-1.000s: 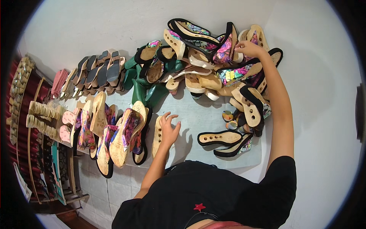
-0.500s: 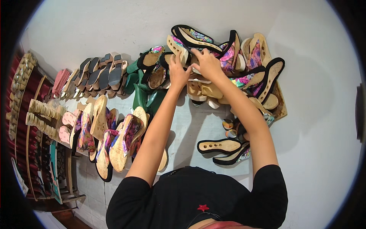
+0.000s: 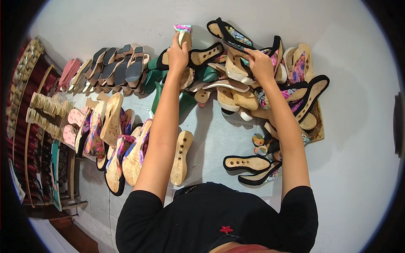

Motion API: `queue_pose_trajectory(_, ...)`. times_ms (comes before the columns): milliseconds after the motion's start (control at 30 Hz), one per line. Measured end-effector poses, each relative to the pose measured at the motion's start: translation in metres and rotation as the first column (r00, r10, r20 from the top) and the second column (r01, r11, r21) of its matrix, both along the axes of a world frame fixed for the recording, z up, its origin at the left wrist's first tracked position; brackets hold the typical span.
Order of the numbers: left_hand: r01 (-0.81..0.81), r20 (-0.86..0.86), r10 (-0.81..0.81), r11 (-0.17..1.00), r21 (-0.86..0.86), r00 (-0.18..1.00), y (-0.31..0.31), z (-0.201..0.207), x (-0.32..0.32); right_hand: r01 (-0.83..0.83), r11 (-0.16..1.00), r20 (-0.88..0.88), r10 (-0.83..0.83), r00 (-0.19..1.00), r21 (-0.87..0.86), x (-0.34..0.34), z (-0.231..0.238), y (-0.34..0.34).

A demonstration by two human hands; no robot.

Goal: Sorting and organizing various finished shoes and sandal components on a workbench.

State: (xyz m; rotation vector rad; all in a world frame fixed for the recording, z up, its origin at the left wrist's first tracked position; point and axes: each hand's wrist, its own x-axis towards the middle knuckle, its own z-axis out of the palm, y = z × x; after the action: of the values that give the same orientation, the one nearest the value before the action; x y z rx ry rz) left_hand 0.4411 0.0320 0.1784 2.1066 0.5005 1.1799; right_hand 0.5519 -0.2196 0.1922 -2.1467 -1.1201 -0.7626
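Observation:
My left hand (image 3: 178, 55) is closed around a wooden-soled sandal (image 3: 184, 39) with a bright floral strap, raised above the far left part of the heap. To its right, my right hand (image 3: 260, 65) pinches the near end of a black-edged sandal (image 3: 236, 37) with a floral lining, tilted at the top of the pile. Between the hands lies a black-rimmed sole (image 3: 206, 55) with a row of holes. Below my right fingers sits a pale wooden wedge sole (image 3: 237, 67), among several other soles and sandals.
Dark-topped sandals (image 3: 122, 69) stand in a row at the far left, beside green shoes (image 3: 185, 103). Floral wedge sandals (image 3: 114, 147) crowd the table's left edge. A bare holed sole (image 3: 182, 158) and a black-rimmed pair (image 3: 249, 164) lie nearer me. A wall (image 3: 354, 105) rises at the right.
My hands have moved apart. The left went up and leftward, lifting the floral-strapped sandal; the right shifted rightward onto the black-edged sandal, which also moved right. The view has shifted slightly.

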Motion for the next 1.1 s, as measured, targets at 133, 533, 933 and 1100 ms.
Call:
queue_pose_trajectory(133, -0.032, -0.044, 0.028, 0.997, -0.077, 0.999, 0.011, -0.008, -0.007, 0.013, 1.0, 0.024, -0.014, 1.0, 0.022, 0.001, -0.007, 0.0)
queue_pose_trajectory(533, 0.245, 0.027, -0.251, 0.96, 0.133, 0.968, 0.009, -0.022, 0.011, 0.217, 0.947, 0.456, -0.089, 0.886, -0.237, -0.054, -0.027, 0.043)
queue_pose_trajectory(933, 0.363, -0.352, -0.299, 0.923, 0.128, 0.887, 0.011, -0.005, -0.005, 0.37, 0.521, 0.307, -0.207, 0.929, -0.769, -0.048, -0.106, 0.153)
queue_pose_trajectory(1100, 0.168, -0.355, -0.02, 0.904, 0.392, 0.935, 0.005, -0.018, -0.003, -0.113, 0.992, -0.219, 0.098, 0.971, -0.057, -0.009, -0.147, 0.155)
